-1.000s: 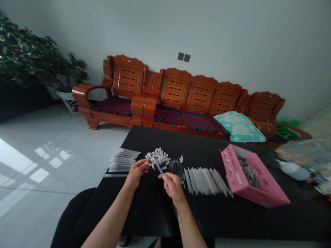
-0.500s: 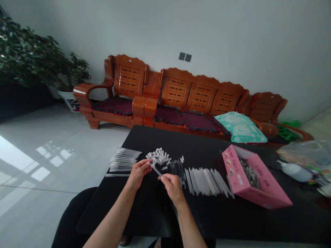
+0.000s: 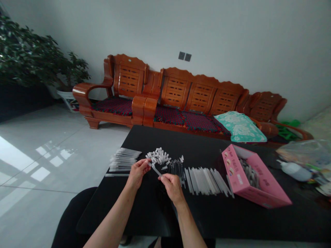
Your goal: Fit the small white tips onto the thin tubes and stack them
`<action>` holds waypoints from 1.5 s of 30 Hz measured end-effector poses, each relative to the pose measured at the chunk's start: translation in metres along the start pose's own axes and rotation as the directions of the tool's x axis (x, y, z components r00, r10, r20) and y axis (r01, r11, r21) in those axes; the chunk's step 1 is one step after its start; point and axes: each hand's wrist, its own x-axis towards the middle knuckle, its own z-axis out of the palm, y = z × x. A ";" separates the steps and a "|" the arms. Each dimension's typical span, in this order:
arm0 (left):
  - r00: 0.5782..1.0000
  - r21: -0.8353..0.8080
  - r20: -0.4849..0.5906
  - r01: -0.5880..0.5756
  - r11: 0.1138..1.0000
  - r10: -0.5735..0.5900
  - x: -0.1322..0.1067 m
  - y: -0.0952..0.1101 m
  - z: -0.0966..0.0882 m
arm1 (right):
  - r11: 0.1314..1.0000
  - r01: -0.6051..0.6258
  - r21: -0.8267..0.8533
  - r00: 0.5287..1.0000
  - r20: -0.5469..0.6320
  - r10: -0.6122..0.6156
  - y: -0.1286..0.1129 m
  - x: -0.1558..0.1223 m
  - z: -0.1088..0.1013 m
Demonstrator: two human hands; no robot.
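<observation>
A slim translucent white pen tube (image 3: 156, 170) slants between my hands over the black table (image 3: 155, 206). My right hand (image 3: 171, 186) pinches its lower end between thumb and fingers. At its upper end, the fingertips of my left hand (image 3: 139, 172) are closed on what looks like a small white cap, mostly hidden by the fingers. A pile of short white caps (image 3: 158, 156) lies just beyond. Thin dark sticks like refills (image 3: 177, 171) lie right of the pile, then a row of loose translucent tubes (image 3: 204, 181). Longer tubes with dark tips (image 3: 122, 159) lie left.
A pink open box (image 3: 258, 182) with grey-white pieces inside stands on the right of the table. Past it are a clear plastic bag (image 3: 307, 151) and a white bottle (image 3: 294, 170). A wooden sofa (image 3: 178, 89) stands behind the table.
Almost nothing differs. My left hand has shifted very slightly left, with the tube still held between both hands.
</observation>
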 end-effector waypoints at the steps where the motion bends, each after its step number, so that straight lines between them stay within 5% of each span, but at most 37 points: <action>1: 1.000 0.007 0.005 -0.001 1.000 0.001 -0.001 -0.001 0.000 | 1.000 0.000 -0.004 1.000 0.000 0.000 0.000 0.000 0.000; 18: 0.999 -0.014 -0.007 0.045 0.999 -0.046 -0.008 -0.006 0.016 | 0.966 0.099 -0.239 0.991 -0.062 -0.117 -0.012 -0.005 0.007; 25: 0.991 0.020 -0.112 -0.066 0.998 0.068 -0.008 -0.019 0.024 | 0.928 0.135 -0.348 0.983 -0.070 -0.169 -0.011 -0.001 0.011; 32: 0.977 -0.005 -0.151 -0.152 0.988 0.150 -0.014 -0.024 0.034 | 0.964 0.145 -0.223 0.987 -0.038 -0.157 -0.012 0.001 0.011; 40: 0.980 -0.098 -0.121 -0.167 0.981 0.155 -0.013 -0.027 0.037 | 0.998 -0.034 0.047 0.995 -0.091 0.039 -0.009 0.003 0.014; 45: 0.995 0.021 -0.007 -0.100 0.995 0.100 -0.012 -0.021 0.022 | 0.993 -0.079 0.087 0.993 -0.077 0.085 0.002 0.006 0.014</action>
